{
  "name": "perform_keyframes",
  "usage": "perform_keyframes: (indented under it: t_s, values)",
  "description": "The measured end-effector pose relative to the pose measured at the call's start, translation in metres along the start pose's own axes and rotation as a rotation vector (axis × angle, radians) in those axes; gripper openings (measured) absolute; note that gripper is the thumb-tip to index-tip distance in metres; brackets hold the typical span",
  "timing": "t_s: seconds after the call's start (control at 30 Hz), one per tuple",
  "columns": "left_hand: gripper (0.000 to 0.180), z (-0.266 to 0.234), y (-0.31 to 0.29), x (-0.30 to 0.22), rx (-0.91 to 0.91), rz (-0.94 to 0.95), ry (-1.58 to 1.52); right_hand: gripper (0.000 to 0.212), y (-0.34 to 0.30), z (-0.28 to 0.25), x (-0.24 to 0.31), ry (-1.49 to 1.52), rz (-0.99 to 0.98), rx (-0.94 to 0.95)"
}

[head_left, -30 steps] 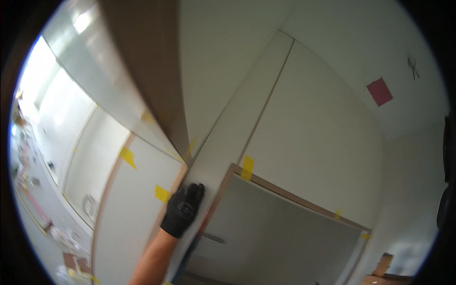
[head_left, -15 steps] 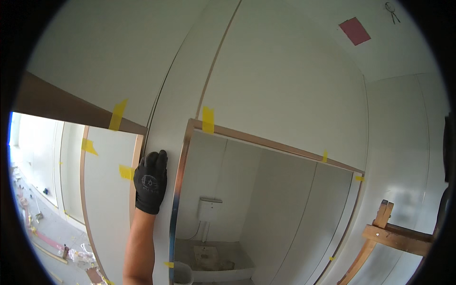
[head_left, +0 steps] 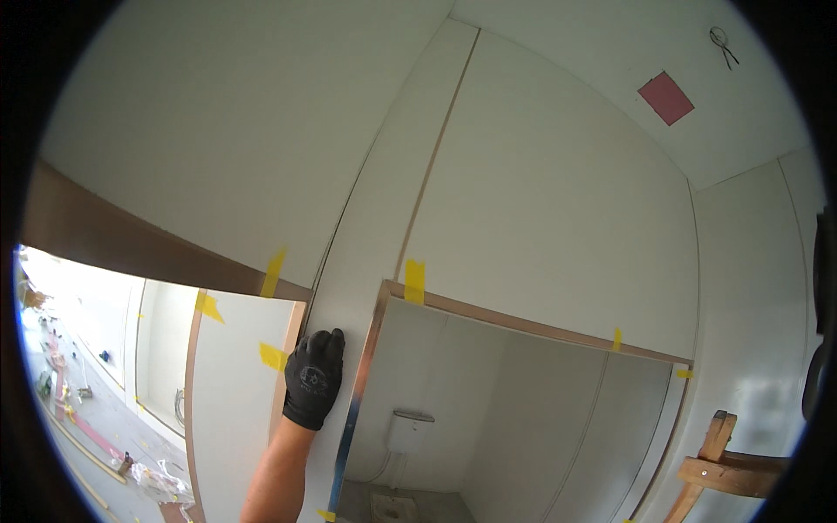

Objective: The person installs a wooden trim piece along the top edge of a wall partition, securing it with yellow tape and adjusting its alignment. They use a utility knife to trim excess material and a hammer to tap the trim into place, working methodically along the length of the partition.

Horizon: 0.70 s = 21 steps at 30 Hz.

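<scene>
Left hand (head_left: 316,379), black glove: fingers together, bent a little, laid against the strip (head_left: 349,318) by its left edge. Palm side hidden, so can't tell whether it's pinching the edge or only pressing. Right hand not in view.

For good contact, would suggest pressure through the whole palm rather than fingertips, wrist in line with the forearm, and load kept near the seam (head_left: 350,196). Go easy beside the tape (head_left: 272,356); it could lift if the glove catches it.

Strip: tall, narrow, off-white, plain-faced, standing between the left jamb (head_left: 295,329) and the right jamb (head_left: 375,340). The seam up its left side is dark and looks wider lower down, so worth checking for flush. Right jamb runs brown to bluish at the bottom. Brown header (head_left: 157,240) meets the left jamb's top.
</scene>
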<state>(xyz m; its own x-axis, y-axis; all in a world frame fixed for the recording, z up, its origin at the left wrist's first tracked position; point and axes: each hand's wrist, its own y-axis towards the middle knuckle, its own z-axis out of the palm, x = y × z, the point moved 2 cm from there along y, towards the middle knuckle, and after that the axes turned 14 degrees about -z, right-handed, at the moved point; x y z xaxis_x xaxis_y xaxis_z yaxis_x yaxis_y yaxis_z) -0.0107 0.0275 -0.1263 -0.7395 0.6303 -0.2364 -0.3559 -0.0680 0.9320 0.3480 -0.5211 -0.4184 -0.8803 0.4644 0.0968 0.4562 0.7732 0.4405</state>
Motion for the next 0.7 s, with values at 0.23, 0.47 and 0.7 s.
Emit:
perform_keyframes:
  t_s: [0.23, 0.47, 0.7]
  values:
    - [0.033, 0.002, -0.005, 0.012, 0.059, 0.007, 0.068, 0.017, 0.258, -0.107, 0.219, 0.516, -0.685, -0.71]
    - [0.032, 0.008, -0.003, 0.0, 0.07, 0.016, 0.038, 0.038, 0.431, -0.238, 0.37, 0.651, -0.944, -0.836]
    - [0.03, -0.001, -0.001, -0.004, 0.049, 0.002, 0.046, 0.051, 0.476, -0.27, 0.437, 0.251, -0.881, -0.606]
